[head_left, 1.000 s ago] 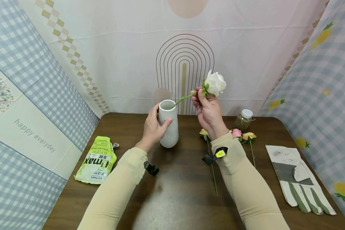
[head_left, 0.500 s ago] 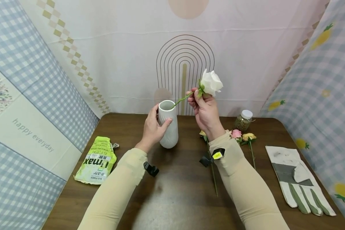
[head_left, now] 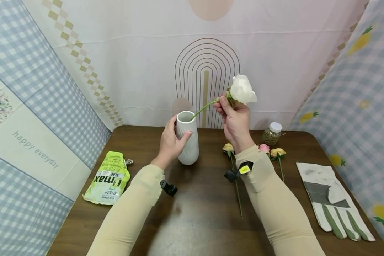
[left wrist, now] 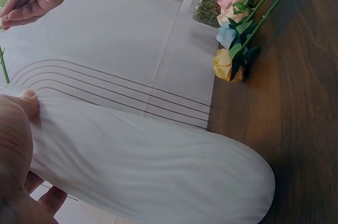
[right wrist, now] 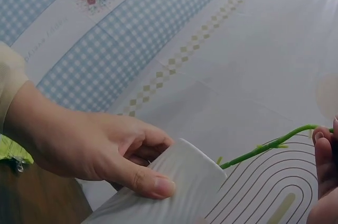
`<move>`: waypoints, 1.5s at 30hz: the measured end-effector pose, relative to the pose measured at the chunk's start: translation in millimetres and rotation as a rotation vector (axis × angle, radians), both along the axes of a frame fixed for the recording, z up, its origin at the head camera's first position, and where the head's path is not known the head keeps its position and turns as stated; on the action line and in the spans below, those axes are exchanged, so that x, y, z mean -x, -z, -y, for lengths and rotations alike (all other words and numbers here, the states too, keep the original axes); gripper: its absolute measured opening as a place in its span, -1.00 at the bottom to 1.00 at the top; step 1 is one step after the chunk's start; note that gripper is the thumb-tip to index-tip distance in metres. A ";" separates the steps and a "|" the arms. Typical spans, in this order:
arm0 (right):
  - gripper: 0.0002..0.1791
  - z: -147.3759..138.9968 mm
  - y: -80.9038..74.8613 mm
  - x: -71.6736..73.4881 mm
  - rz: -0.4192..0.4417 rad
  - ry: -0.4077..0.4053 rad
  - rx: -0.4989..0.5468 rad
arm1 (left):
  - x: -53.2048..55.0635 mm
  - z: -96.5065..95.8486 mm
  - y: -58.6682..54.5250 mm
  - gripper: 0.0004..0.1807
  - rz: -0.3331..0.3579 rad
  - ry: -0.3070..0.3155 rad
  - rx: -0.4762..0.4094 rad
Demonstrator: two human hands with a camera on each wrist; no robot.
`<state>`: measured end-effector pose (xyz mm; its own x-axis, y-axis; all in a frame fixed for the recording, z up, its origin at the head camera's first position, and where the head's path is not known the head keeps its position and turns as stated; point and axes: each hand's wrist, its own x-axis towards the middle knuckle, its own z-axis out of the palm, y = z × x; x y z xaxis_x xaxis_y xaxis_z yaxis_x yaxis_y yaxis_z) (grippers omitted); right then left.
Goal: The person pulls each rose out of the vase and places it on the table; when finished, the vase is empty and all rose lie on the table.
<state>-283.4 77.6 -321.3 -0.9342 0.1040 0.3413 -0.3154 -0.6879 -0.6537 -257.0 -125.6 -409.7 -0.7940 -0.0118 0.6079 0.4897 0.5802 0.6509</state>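
A white ribbed vase (head_left: 188,151) stands at the back middle of the table in the head view. My left hand (head_left: 172,142) grips its upper side, thumb on the near face, fingers round the far side. My right hand (head_left: 237,119) pinches a white rose (head_left: 242,89) just under its bloom, up and right of the vase. The rose's green stem (right wrist: 264,150) bends down into the vase mouth, so its lower end is hidden. Near the right forearm lie a yellow rose (head_left: 228,147), a pink rose (head_left: 264,148) and another yellow rose (head_left: 277,153).
A glass jar (head_left: 272,134) with a white lid stands at the back right. White, grey and green gloves (head_left: 323,188) lie at the right edge. A lime-green bag (head_left: 108,179) lies on the left. A blue rose (left wrist: 227,37) shows in the left wrist view.
My right hand shifted slightly left with the white rose, then back right and a little up. The rose's bloom has turned and the stem curves more. Left hand and vase stay put.
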 end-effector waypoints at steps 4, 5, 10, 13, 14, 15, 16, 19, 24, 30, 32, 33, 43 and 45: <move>-0.80 -2.2 0.6 -0.7 0.016 0.050 -0.014 | -1.2 0.6 -0.8 -0.22 0.004 0.006 -0.003; -0.80 -3.2 0.6 -0.8 0.014 0.056 -0.005 | -1.4 0.7 -0.9 -0.21 0.005 0.008 -0.006; -0.84 -14.8 -1.8 -0.3 0.003 0.067 0.076 | -1.6 1.1 -1.2 -0.20 0.018 0.003 -0.008; -0.82 -29.5 -4.5 1.0 0.043 0.079 0.136 | -1.7 1.4 -1.6 -0.20 0.025 0.001 -0.005; -0.80 -36.1 -5.2 1.7 0.065 0.087 0.159 | -1.5 1.5 -1.6 -0.21 0.024 0.001 -0.004; -0.79 -43.8 -5.5 2.5 0.086 0.098 0.177 | -1.3 1.6 -1.4 -0.21 0.023 0.000 -0.004; -0.77 -52.4 -5.2 3.5 0.106 0.109 0.197 | -1.2 1.6 -1.3 -0.21 0.022 -0.001 -0.003; -0.74 -80.9 -0.7 5.4 0.160 0.140 0.245 | -0.8 1.3 -0.5 -0.22 0.014 -0.003 -0.001; -0.72 -123.8 18.9 2.5 0.244 0.179 0.223 | -0.8 0.6 1.0 -0.22 0.011 -0.006 0.001; -0.71 -146.2 54.3 0.6 0.349 0.156 0.142 | -0.8 0.6 1.1 -0.21 0.005 -0.011 0.000; -0.73 -143.9 68.8 0.1 0.390 0.147 0.120 | -0.7 0.5 1.6 -0.21 0.004 -0.013 -0.001; -0.75 -141.3 76.1 -0.1 0.411 0.136 0.104 | -0.7 0.5 1.8 -0.21 0.004 -0.015 -0.001; -0.62 -77.7 128.6 -11.2 0.558 -0.062 -0.519 | -1.4 0.5 2.8 -0.20 0.001 -0.013 -0.005; -0.50 -66.7 135.9 -14.0 0.525 -0.133 -0.654 | -1.3 0.5 2.9 -0.20 -0.001 -0.013 -0.005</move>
